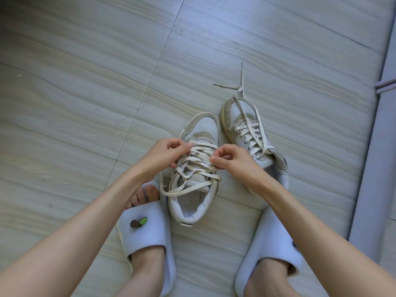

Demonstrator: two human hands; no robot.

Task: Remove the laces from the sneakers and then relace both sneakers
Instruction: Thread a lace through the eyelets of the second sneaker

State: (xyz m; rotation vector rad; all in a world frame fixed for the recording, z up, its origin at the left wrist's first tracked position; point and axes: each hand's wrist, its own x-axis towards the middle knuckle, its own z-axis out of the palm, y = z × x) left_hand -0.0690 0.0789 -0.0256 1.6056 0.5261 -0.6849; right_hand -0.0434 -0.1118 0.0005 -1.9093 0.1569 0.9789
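Two worn white sneakers stand side by side on the floor, toes pointing away from me. The near sneaker (199, 163) carries a loose cream lace (192, 174) crossing its tongue, with slack loops hanging over its left side. My left hand (165, 153) pinches that lace at the upper left eyelets. My right hand (233, 159) pinches it at the right edge. The far sneaker (246, 127) is laced, and its untied lace ends (240, 86) trail onto the floor beyond its toe.
My feet wear pale slippers: the left slipper (147, 232) with a green and brown charm sits just left of the near sneaker's heel, the right slipper (270, 243) lies below the far sneaker. Pale tiled floor (85, 93) surrounds them. A grey frame (372, 146) runs down the right.
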